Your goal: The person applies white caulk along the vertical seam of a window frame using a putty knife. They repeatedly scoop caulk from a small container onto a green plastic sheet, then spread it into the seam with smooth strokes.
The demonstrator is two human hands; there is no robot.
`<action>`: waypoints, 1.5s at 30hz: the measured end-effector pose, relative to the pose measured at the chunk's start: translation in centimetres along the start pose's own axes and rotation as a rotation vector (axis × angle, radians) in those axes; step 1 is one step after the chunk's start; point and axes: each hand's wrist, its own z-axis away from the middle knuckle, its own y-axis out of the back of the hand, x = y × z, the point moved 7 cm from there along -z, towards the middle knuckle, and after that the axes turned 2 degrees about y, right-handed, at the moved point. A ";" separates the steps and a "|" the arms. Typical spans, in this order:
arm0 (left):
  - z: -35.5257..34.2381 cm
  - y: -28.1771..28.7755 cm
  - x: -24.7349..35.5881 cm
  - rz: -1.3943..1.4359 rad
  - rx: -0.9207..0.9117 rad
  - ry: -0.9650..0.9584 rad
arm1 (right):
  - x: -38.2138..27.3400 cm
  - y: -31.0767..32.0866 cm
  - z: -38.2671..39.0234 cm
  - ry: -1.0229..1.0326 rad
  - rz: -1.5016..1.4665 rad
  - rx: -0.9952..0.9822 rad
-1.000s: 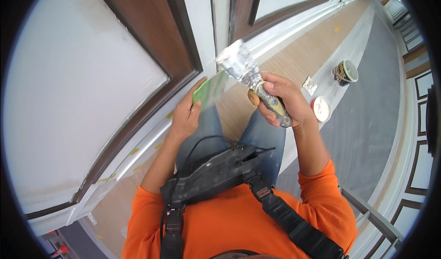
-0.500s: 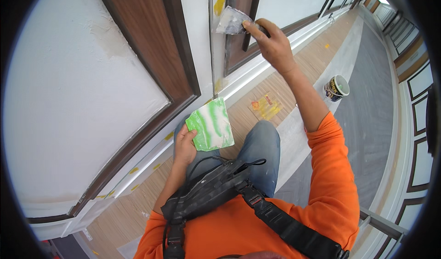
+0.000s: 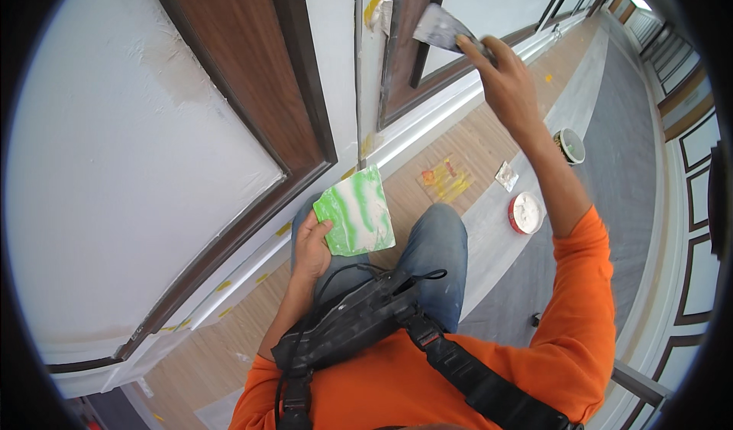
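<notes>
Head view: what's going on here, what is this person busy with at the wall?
A person in an orange top is filling a wall joint. The right hand is raised and presses a putty knife against the dark brown frame beside a narrow white wall strip. The left hand holds a green-and-white smeared square board low over the knee. On the floor sheet sit an open tub of white filler and a small can.

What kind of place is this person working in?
Probably an indoor room or corridor being finished or repaired. The right hand lifts a putty knife to the panelled wall, the left hand holds a filler-smeared green board, and an open tub sits on floor covering.
</notes>
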 end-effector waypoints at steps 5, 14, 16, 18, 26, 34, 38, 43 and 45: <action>-0.1 -0.1 -0.1 -0.013 -0.002 0.007 | -5.5 3.3 -0.9 0.054 -0.119 0.104; -0.2 0.2 0.2 -0.005 -0.002 0.024 | -4.4 1.6 -4.1 0.169 0.054 0.085; -0.2 0.3 0.0 -0.004 0.013 0.022 | -3.9 1.4 -3.4 0.127 0.039 0.025; -0.2 0.0 0.0 0.005 0.003 0.010 | -4.3 1.0 -1.6 0.032 -0.081 0.007; -0.2 0.0 0.1 -0.006 0.001 0.015 | -10.5 2.1 -1.9 -0.338 -0.573 0.086; -0.1 0.0 0.3 -0.017 0.004 0.020 | -11.6 2.0 -4.3 -0.399 -0.549 0.117; -0.2 -0.2 0.3 -0.011 -0.004 0.029 | -12.8 0.0 -2.3 -0.409 -0.558 0.128; 0.0 -0.2 0.4 -0.010 -0.008 0.005 | -13.9 -1.4 -0.5 -0.446 -0.617 0.105; 0.0 -0.2 0.4 0.001 -0.012 0.003 | -14.2 -2.1 0.5 -0.454 -0.630 0.088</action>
